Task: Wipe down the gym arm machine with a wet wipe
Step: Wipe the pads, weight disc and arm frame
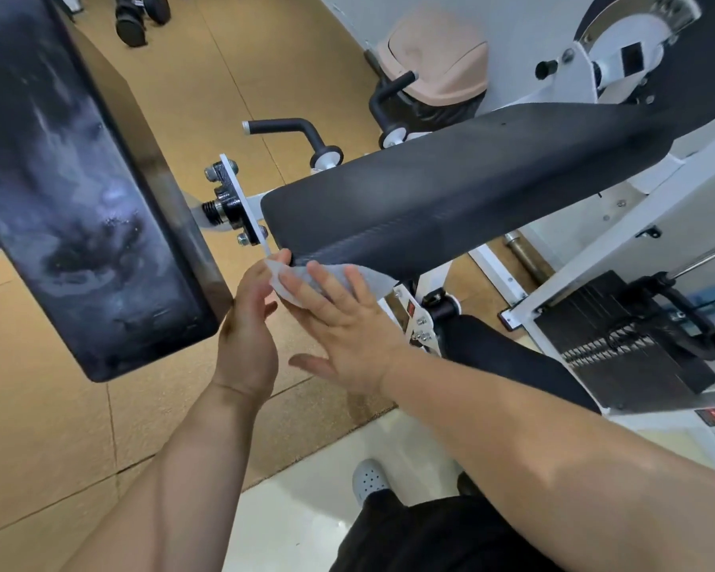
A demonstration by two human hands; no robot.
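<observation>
Wipe [374, 278] under long pad's [450, 192] near edge. Left hand [246, 324] pinches its end; right hand [343, 324] flat on it. Left pad [79, 200] streaked, likely done; long pad, handles [290, 128] seemingly left.

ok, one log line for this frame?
phase: handling wipe below pad | left hand: pinches wet wipe edge | right hand: fingers straight, flat on it | arm pad: contact with wet wipe unclear
</observation>
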